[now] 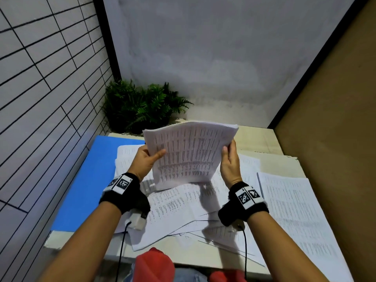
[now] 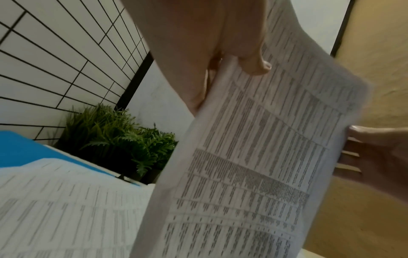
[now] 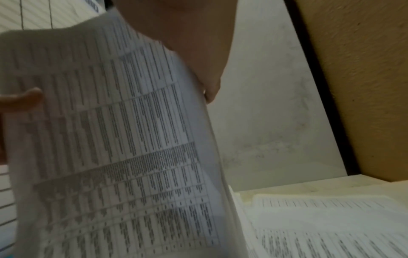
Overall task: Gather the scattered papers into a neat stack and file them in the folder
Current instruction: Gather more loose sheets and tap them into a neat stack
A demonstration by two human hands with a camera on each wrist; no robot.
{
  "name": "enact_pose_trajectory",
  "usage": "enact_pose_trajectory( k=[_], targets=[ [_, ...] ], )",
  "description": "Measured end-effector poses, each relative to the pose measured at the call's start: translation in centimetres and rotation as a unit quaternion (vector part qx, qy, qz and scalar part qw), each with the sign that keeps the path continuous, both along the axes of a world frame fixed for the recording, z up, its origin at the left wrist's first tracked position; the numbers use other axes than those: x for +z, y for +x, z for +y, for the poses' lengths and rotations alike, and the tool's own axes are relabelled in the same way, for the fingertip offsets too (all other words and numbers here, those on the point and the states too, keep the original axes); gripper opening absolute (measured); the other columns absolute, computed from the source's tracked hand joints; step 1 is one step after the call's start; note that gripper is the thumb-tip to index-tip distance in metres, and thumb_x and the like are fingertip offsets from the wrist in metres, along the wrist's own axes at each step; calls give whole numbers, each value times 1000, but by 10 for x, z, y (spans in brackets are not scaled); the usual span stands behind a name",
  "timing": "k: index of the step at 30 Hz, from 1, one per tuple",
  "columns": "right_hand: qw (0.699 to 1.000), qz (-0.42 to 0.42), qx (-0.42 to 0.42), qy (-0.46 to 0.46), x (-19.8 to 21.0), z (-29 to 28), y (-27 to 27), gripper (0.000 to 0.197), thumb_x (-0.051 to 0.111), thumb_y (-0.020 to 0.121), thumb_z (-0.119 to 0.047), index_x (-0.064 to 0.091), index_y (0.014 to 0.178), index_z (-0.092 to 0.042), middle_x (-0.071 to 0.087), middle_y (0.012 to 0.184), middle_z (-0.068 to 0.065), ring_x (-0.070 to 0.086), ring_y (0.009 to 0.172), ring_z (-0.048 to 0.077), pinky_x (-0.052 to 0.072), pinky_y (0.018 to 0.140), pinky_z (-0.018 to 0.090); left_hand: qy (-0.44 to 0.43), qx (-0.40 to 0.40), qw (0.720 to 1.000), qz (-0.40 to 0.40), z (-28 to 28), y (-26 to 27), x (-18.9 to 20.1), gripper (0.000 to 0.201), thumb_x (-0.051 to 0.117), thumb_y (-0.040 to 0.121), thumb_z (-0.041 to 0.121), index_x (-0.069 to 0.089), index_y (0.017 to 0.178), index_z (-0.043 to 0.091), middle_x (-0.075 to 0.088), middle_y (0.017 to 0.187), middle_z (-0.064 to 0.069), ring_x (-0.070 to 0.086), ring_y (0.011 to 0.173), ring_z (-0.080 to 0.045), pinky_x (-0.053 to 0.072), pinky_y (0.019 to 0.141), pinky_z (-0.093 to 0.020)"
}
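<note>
A thick stack of printed papers [image 1: 187, 153] stands on its lower edge over the table, upright and leaning away from me. My left hand [image 1: 147, 157] grips its left edge, thumb across the front sheet. My right hand [image 1: 228, 161] grips the right edge the same way. The left wrist view shows the stack [image 2: 253, 157] with the left thumb on it; the right wrist view shows the stack [image 3: 114, 139] close up. Loose printed sheets [image 1: 183, 204] lie spread under and around it. A blue folder [image 1: 89, 186] lies flat at the table's left, partly under those sheets.
More printed sheets [image 1: 295, 210] lie in a pile at the right of the table. A green potted plant [image 1: 140, 106] stands in the back left corner. A tiled wall runs along the left, a tan board [image 1: 335, 119] along the right.
</note>
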State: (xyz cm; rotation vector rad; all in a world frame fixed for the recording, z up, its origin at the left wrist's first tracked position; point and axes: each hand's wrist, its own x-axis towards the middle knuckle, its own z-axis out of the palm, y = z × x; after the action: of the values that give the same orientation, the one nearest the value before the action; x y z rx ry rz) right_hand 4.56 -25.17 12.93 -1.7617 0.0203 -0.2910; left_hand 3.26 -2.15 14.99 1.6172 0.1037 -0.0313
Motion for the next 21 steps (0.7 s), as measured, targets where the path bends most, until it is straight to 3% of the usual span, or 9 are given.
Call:
enact_pose_trajectory(
  k=[2, 3, 6, 9, 12, 15, 18, 20, 21],
  targets=[
    [999, 26, 20, -15, 0, 4, -2, 49, 33, 95, -18, 26, 142, -6, 52, 126, 9, 52, 111, 12, 44, 99, 33, -5, 0, 1000, 11, -1, 0, 0, 21, 56, 86, 7, 60, 106, 7, 73, 77, 15, 68, 78, -1, 53, 80, -25],
    [999, 35, 28, -24, 0, 6, -2, 46, 33, 97, -13, 25, 142, -6, 52, 126, 9, 50, 112, 16, 43, 100, 35, -7, 1, 1000, 16, -3, 0, 0, 24, 56, 86, 8, 59, 110, 5, 70, 84, 13, 66, 82, -4, 51, 84, -29],
    [994, 75, 53, -53, -2, 11, -3, 44, 30, 98, -5, 24, 142, -5, 48, 123, 3, 46, 110, 14, 39, 98, 30, -13, 7, 999, 32, -8, 2, -3, 29, 57, 86, 11, 57, 114, 4, 63, 93, 7, 61, 89, -7, 48, 91, -37],
    [983, 139, 37, -114, -13, 12, 3, 35, 31, 98, -5, 37, 132, -1, 56, 122, 15, 52, 104, 22, 44, 94, 32, -5, 8, 998, 54, -9, 3, -13, 31, 57, 87, 13, 57, 116, 5, 65, 104, -3, 62, 97, -18, 45, 99, -43],
    [968, 190, 14, -164, -25, 8, 8, 31, 34, 96, 0, 48, 124, 2, 61, 115, 19, 57, 103, 29, 40, 76, 25, 37, -4, 995, 97, -14, 4, -25, 39, 53, 90, 17, 49, 126, 2, 57, 126, -16, 55, 114, -26, 41, 105, -41],
    [978, 151, -17, -142, -15, -4, 8, 27, 36, 96, -2, 53, 117, 2, 60, 102, 8, 54, 90, 19, 40, 69, 17, 65, -13, 994, 87, -22, 10, -21, 36, 51, 91, 19, 51, 122, 1, 60, 120, -16, 57, 111, -28, 45, 96, -39],
    [989, 104, -62, -81, 10, -33, 4, 16, 42, 95, -4, 56, 103, -1, 55, 89, 0, 50, 76, 11, 37, 51, -2, 44, -33, 998, 34, -43, 15, -6, 29, 54, 89, 19, 57, 115, 6, 66, 96, 2, 66, 87, -7, 52, 83, -28],
    [989, 85, -106, -49, 18, -66, 1, 9, 45, 94, -5, 51, 90, -9, 53, 76, -3, 48, 66, 5, 39, 53, -3, 22, -42, 999, 11, -68, 15, -3, 24, 55, 89, 10, 57, 112, 6, 64, 86, 7, 65, 66, 9, 54, 66, -14],
    [987, 85, -129, -29, 19, -82, -1, 12, 45, 93, -5, 51, 85, -11, 54, 74, -1, 51, 66, 8, 44, 64, 1, 16, -53, 998, 12, -81, 15, -4, 24, 53, 88, 4, 56, 113, 5, 63, 85, 6, 64, 60, 10, 53, 59, -11]
  ],
)
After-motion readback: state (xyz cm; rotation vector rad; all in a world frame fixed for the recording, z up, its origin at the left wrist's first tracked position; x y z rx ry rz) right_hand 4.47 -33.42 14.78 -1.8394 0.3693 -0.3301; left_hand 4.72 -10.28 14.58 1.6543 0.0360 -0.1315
